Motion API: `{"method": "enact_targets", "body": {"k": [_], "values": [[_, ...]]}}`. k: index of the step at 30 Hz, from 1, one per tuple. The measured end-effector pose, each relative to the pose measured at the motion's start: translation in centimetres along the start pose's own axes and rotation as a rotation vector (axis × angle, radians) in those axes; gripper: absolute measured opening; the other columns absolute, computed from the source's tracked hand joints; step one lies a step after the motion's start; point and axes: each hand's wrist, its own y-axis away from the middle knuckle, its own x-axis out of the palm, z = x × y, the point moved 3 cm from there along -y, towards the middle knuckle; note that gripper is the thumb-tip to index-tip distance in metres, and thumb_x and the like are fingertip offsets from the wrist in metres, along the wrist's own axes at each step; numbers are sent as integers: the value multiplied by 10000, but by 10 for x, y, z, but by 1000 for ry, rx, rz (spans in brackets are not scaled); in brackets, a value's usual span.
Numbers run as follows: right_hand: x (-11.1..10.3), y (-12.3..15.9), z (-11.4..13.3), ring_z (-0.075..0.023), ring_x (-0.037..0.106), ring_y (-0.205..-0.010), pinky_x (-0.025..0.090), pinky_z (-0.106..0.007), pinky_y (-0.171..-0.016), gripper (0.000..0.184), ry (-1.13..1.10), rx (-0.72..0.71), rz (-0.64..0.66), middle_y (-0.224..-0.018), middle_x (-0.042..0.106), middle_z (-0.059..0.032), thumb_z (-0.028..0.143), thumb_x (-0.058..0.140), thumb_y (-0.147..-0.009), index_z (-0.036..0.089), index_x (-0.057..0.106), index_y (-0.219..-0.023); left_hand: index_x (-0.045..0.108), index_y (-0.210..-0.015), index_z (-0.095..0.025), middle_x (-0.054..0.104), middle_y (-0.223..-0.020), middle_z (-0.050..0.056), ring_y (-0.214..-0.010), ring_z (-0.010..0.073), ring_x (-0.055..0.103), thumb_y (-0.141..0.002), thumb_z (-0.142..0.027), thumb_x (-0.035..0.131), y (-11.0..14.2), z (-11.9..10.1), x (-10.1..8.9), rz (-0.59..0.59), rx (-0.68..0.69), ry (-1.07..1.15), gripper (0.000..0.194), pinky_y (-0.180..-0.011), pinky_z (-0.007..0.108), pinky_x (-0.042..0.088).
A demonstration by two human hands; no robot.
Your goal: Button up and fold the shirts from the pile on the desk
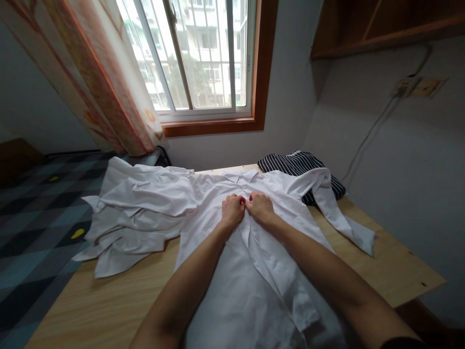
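A white button-front shirt (pixel 254 286) lies spread on the wooden table (pixel 109 300), collar toward the window. My left hand (pixel 232 209) and my right hand (pixel 260 207) sit side by side on its chest just below the collar. Both have their fingers curled and pinched on the shirt's front placket, knuckles touching. One sleeve (pixel 341 215) trails off to the right.
A heap of white garments (pixel 134 213) lies at the table's left. A dark striped cloth (pixel 298 165) sits at the back right corner by the wall. A curtain (pixel 105 82) hangs by the window, and a checked bed cover (pixel 39 203) lies to the left.
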Motion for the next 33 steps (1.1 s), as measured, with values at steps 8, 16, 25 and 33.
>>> {"method": "enact_targets", "body": {"k": [8,16,25,33], "values": [[4,7,9,-250,670,-892,495,-306,-750,235,160,-42,-36,-1012,689,-153,257,568,-875,127,689,-1028,739,-913,-227,674,-1029,67,-1007,242,581,-880,-298,554,-3,1,2,49,-75,8,201,-826,337,419],[2,5,21,-233,685,-898,517,-275,-738,246,226,-117,18,-958,709,-173,112,480,-920,111,723,-961,714,-918,-217,670,-1038,71,-1017,233,576,-914,-275,498,0,2,4,4,-87,22,224,-838,337,405],[2,-14,-17,-260,690,-858,510,-308,-782,138,-270,158,-23,-787,721,-139,248,639,-770,141,714,-724,705,-930,-205,674,-1047,74,-1027,245,577,-919,-321,533,1,1,2,19,-54,55,207,-869,351,409],[22,-15,-34,-99,513,-403,447,-186,-405,94,-1020,316,134,-485,547,17,180,534,-662,163,557,-573,725,-899,-193,700,-991,67,-947,211,611,-887,-308,569,-5,4,0,15,-88,176,194,-835,310,425]]}}
